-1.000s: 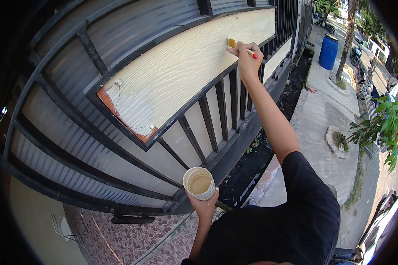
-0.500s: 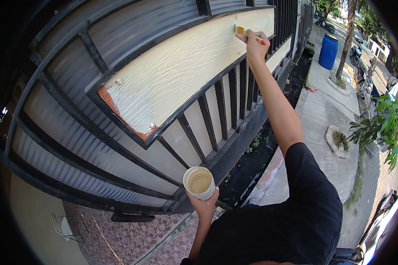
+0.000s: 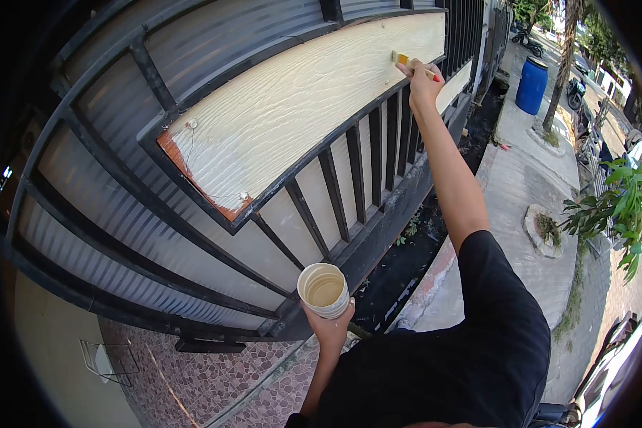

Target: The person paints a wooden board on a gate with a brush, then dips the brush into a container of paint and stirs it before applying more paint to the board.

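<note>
My right hand point(image 3: 424, 82) is closed round the handle of a paintbrush point(image 3: 402, 59) with a red handle tip. Its bristles touch, or nearly touch, the cream-painted board point(image 3: 292, 100) near its far right end. Wood-grain lines run along this board, and reddish-brown surface shows at its left edge. Lower down, my left hand point(image 3: 328, 327) grips a white plastic cup point(image 3: 324, 291) from below and the side. The cup is upright, with pale cream paint inside.
A black metal fence point(image 3: 107, 167) frames the board, with translucent sheets behind its bars. Below it runs a dark gutter point(image 3: 389, 278) beside the concrete pavement point(image 3: 524, 185). A blue barrel point(image 3: 531, 85), a tree trunk point(image 3: 565, 64) and a leafy plant point(image 3: 617, 207) stand at right.
My right hand and the paintbrush have moved slightly right and down along the board. My left hand still holds the cup in nearly the same place.
</note>
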Tool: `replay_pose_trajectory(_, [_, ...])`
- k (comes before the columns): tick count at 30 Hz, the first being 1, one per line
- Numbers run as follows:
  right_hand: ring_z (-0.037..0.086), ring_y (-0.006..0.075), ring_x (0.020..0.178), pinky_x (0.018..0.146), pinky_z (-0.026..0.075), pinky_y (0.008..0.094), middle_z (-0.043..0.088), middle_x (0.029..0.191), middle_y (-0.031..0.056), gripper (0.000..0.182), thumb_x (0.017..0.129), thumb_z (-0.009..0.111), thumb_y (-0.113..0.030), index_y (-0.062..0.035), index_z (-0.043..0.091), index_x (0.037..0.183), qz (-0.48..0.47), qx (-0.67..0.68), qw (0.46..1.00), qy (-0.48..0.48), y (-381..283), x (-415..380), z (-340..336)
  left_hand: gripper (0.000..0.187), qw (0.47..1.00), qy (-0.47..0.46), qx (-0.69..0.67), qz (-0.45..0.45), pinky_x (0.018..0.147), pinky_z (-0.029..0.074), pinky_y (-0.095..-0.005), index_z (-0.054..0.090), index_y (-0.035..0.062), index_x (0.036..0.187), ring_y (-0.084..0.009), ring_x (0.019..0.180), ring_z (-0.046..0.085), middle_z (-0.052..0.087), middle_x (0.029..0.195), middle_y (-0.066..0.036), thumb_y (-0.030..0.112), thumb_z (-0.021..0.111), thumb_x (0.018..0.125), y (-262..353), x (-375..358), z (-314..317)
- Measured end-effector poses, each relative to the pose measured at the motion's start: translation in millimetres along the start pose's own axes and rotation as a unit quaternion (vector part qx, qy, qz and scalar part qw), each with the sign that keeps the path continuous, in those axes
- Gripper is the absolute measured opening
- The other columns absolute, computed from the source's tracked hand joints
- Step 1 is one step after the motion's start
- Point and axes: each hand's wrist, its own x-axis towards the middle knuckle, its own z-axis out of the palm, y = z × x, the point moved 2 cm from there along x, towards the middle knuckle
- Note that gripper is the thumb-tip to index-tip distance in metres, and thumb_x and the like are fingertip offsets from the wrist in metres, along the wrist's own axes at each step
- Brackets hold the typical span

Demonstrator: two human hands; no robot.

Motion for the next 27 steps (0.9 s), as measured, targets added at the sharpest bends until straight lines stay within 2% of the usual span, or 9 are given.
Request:
replay_pose_trajectory(2, [0.084, 0.0327, 0.085, 0.077, 0.067, 0.0316, 0.075, 0.093, 0.0207, 0.018, 0.106, 0.068, -0.004, 0.0017, 0.057, 0.094, 0.023, -0.088, 0.99, -0.112, -34.1, -75.3, 35.5, 0.089, 1.0, -0.006, 0.006, -0.003, 0.113, 0.05, -0.0426, 0.044, -0.0003, 0.148, -0.0264, 0.128, 0.066, 0.063, 0.138, -0.016, 0.007, 0.097, 0.077, -1.6, 3.0, 5.3])
replay_pose_trajectory(3, [0.084, 0.0301, 0.087, 0.081, 0.067, 0.029, 0.072, 0.091, 0.0145, 0.019, 0.108, 0.071, -0.008, -0.0009, 0.058, 0.095, 0.034, -0.077, 0.979, -0.188, -49.8, -114.0, 45.2, 0.089, 1.0, -0.016, -0.012, -0.004, 0.113, 0.05, -0.0425, 0.044, -0.0004, 0.148, -0.0265, 0.127, 0.066, 0.063, 0.138, -0.017, 0.008, 0.097, 0.077, -4.7, 3.9, 7.3])
replay_pose_trajectory(5, [0.084, 0.0305, 0.084, 0.077, 0.069, 0.0319, 0.073, 0.088, 0.0161, 0.022, 0.108, 0.072, -0.011, -0.0012, 0.059, 0.094, 0.063, -0.07, 0.954, -0.286, -78.1, -167.9, 57.3, 0.089, 0.999, -0.027, -0.03, -0.008, 0.113, 0.051, -0.0424, 0.044, -0.0005, 0.148, -0.0265, 0.127, 0.066, 0.063, 0.138, -0.017, 0.008, 0.098, 0.077, -4.3, 4.3, 12.9])
replay_pose_trajectory(7, [0.084, 0.0313, 0.084, 0.078, 0.069, 0.0308, 0.073, 0.091, 0.0152, 0.022, 0.108, 0.071, -0.009, -0.0028, 0.058, 0.092, 0.103, -0.063, 0.946, -0.301, -86.3, -173.8, 60.6, 0.079, 0.999, -0.022, -0.021, 0.026, 0.108, 0.056, -0.0392, 0.048, -0.0012, 0.145, -0.0227, 0.121, 0.07, 0.067, 0.133, -0.014, 0.003, 0.095, 0.081, 2.6, 6.1, 15.4])
replay_pose_trajectory(13, [0.085, 0.0348, 0.087, 0.08, 0.067, 0.0313, 0.073, 0.096, 0.0228, 0.02, 0.107, 0.067, -0.004, 0.0003, 0.051, 0.095, -0.073, -0.085, 0.994, 0.0, -38.9, -46.1, 33.5, 0.087, 0.999, -0.032, -0.017, 0.001, 0.111, 0.052, -0.042, 0.044, 0.0004, 0.146, -0.0268, 0.126, 0.068, 0.066, 0.136, -0.017, 0.009, 0.098, 0.078, 8.3, 0.7, 10.5])
replay_pose_trajectory(15, [0.085, 0.0325, 0.085, 0.081, 0.067, 0.0305, 0.075, 0.094, 0.0221, 0.019, 0.108, 0.066, -0.006, 0.0007, 0.053, 0.096, -0.081, -0.099, 0.992, -0.019, -51.9, -62.2, 50.9, 0.087, 0.999, -0.03, -0.026, 0.001, 0.11, 0.052, -0.0419, 0.044, 0.0006, 0.145, -0.0268, 0.126, 0.068, 0.066, 0.135, -0.017, 0.01, 0.098, 0.078, 10.3, -1.1, 10.8])
replay_pose_trajectory(21, [0.083, 0.0266, 0.076, 0.064, 0.065, 0.0302, 0.076, 0.082, 0.0168, 0.025, 0.109, 0.07, -0.01, 0.0004, 0.058, 0.09, -0.034, -0.064, 0.94, -0.333, -97.4, -227.2, 103.0, 0.08, 0.999, -0.037, -0.03, 0.023, 0.11, 0.055, -0.0395, 0.047, -0.0009, 0.146, -0.0231, 0.124, 0.069, 0.066, 0.136, -0.014, 0.003, 0.095, 0.081, 8.6, 1.2, 17.8])
replay_pose_trajectory(24, [0.083, 0.0271, 0.076, 0.064, 0.066, 0.0313, 0.075, 0.081, 0.0161, 0.025, 0.109, 0.07, -0.009, 0.0004, 0.058, 0.09, 0.054, -0.046, 0.935, -0.348, -105.3, -236.5, 96.3, 0.083, 0.999, -0.029, -0.041, 0.015, 0.109, 0.054, -0.0408, 0.046, 0.0003, 0.144, -0.0248, 0.124, 0.069, 0.067, 0.135, -0.016, 0.007, 0.097, 0.079, 0.7, 1.9, 17.3])
replay_pose_trajectory(27, [0.084, 0.0294, 0.08, 0.074, 0.066, 0.0294, 0.075, 0.086, 0.0174, 0.023, 0.109, 0.07, -0.013, -0.0015, 0.057, 0.095, 0.078, -0.086, 0.967, -0.227, -71.9, -175.1, 74.0, 0.085, 0.999, -0.019, -0.048, 0.001, 0.109, 0.053, -0.0419, 0.045, 0.0017, 0.142, -0.0264, 0.125, 0.07, 0.068, 0.134, -0.016, 0.012, 0.099, 0.077, -1.8, -4.0, 14.3])
